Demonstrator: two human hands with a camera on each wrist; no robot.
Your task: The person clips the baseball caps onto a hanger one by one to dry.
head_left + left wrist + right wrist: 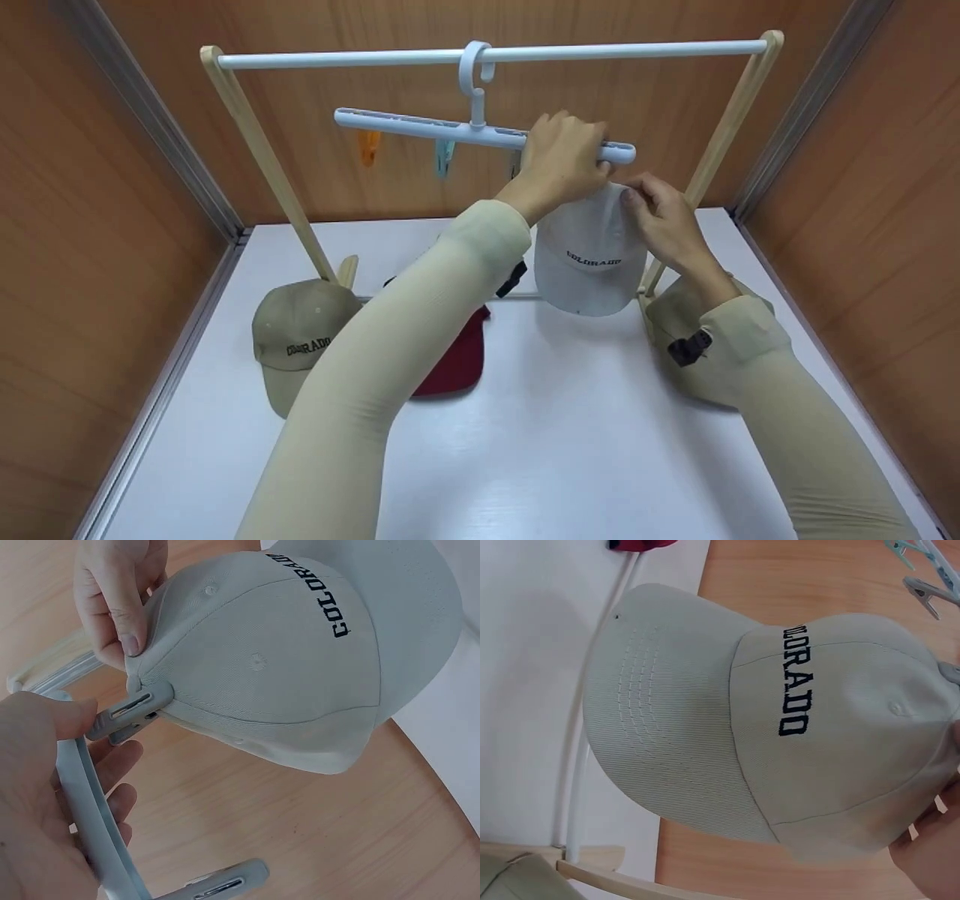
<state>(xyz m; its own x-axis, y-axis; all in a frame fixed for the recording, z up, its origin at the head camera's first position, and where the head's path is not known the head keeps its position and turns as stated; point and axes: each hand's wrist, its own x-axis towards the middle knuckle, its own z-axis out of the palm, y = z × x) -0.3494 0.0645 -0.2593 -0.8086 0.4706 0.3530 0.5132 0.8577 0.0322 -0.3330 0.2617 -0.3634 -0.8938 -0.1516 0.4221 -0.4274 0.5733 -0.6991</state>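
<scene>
A white cap (pixel 589 225) lettered COLORADO hangs below the right end of a pale clip hanger (pixel 420 126), brim down. My left hand (pixel 562 154) is at that end of the hanger, its thumb and fingers pinching a grey clip (pixel 131 714). In the left wrist view the clip's tip overlaps the top of the cap's crown. My right hand (pixel 667 221) pinches the cap's crown on its right side, thumb on the fabric (pixel 139 652). Another grey clip (pixel 225 881) on the hanger shows beside the left hand, holding nothing.
The hanger hooks over a white rail (pixel 615 51) on a wooden stand. Orange (pixel 368 148) and blue (pixel 444 157) clips dangle from its left part. On the white table lie an olive cap (pixel 300 322), a dark red cap (pixel 457 360) and another olive cap (pixel 686 375).
</scene>
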